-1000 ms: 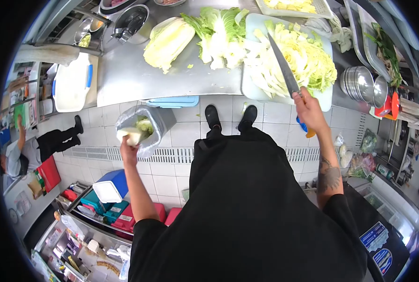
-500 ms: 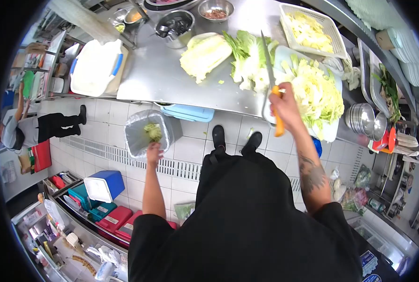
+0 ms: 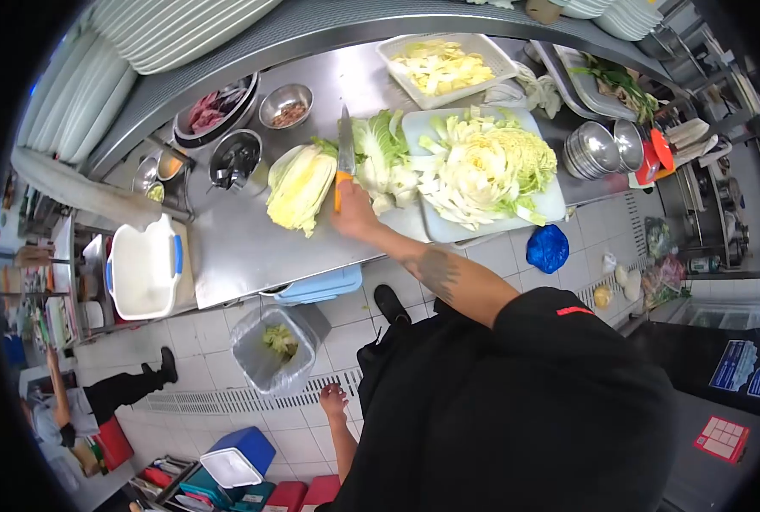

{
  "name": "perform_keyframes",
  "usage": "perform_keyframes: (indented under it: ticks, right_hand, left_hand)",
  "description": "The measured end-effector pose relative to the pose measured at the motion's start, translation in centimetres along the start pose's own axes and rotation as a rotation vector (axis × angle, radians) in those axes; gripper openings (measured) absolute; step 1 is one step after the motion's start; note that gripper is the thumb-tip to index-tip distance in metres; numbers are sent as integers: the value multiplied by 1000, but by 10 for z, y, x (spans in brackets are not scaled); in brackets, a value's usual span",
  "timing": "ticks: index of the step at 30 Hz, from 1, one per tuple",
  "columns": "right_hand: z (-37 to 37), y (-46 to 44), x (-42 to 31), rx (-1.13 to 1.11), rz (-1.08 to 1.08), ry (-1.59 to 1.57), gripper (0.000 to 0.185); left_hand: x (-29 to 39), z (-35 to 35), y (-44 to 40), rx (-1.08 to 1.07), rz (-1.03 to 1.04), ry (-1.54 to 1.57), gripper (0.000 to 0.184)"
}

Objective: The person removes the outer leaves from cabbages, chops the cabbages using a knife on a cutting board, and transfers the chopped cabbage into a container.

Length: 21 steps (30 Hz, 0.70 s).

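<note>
My right hand is closed round the orange handle of a kitchen knife, its blade pointing away from me over the steel table. Left of the knife lies a napa cabbage; to its right are loose green cabbage leaves. A white cutting board bears a big heap of chopped cabbage. Down by the floor, my left hand hangs with loosely curled fingers apart, nothing visible in it. Close to it stands a lined waste bin with cabbage scraps inside.
A white basket of cut yellowish pieces stands behind the board. Metal bowls and a dark pot sit at the back left. A white tub is at the left end. Plates line the overhead shelf. Another person stands far left.
My left hand has drawn back from over the bin, and scraps lie inside it. With the knife, my right hand has moved left from the board to beside the whole cabbage. My view has turned.
</note>
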State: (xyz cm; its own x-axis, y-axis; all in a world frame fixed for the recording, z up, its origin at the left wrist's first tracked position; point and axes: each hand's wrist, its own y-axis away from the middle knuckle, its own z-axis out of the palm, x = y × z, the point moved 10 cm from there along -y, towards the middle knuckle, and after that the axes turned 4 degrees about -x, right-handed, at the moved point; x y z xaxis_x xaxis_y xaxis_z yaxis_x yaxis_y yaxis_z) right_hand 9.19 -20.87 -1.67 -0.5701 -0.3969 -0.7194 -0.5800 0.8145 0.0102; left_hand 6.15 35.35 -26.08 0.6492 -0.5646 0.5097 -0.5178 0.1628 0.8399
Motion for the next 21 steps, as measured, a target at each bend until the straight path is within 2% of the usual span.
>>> perform_keyframes:
  ticks: [1, 2, 4, 6, 7, 9, 10, 11, 12, 13, 14, 16, 17, 19, 21]
  right_hand:
    - [-9, 16, 0, -55, -85, -43, 47]
    - [-19, 31, 5, -115, -171, -87, 46]
    - [-61, 65, 14, -33, -371, -140, 31]
    - [-117, 82, 51, -229, 2, -62, 18]
    - [-162, 80, 81, 15, -46, -4, 14]
    - [-273, 73, 143, 286, 118, 179, 20]
    - [-328, 72, 168, 361, 227, 82, 24]
    - [-373, 66, 188, 431, 191, 108, 30]
    - [-404, 60, 207, 411, 252, 155, 34]
    - [-415, 52, 228, 254, 388, 125, 50]
    - [-419, 42, 254, 192, 382, 198, 58]
    - [-411, 16, 312, 62, 360, 345, 74]
    - [-405, 12, 322, -57, 441, 347, 94]
    - [-394, -6, 344, -100, 436, 163, 97]
    - [-374, -13, 360, -191, 453, 41, 102]
  left_hand:
    - [1, 4, -8, 33, -18, 107, 21]
    - [18, 19, -12, 0, 42, 67, 25]
    - [72, 55, -11, -57, 159, -22, 33]
    - [134, 101, -23, -35, 485, -290, 47]
    - [184, 139, 10, -86, 575, -304, 51]
    - [272, 220, 79, -238, 718, -337, 59]
    - [299, 257, 99, -335, 769, -355, 64]
    - [327, 295, 131, -427, 811, -381, 70]
    - [349, 336, 156, -514, 854, -403, 77]
    - [372, 376, 179, -531, 1082, -478, 86]
    - [388, 412, 203, -539, 1306, -553, 95]
    - [412, 479, 246, -527, 1344, -798, 113]
    - [418, 510, 253, -452, 1340, -953, 118]
    - [428, 563, 253, -292, 1296, -1263, 126]
    - [435, 599, 236, -238, 1235, -1335, 130]
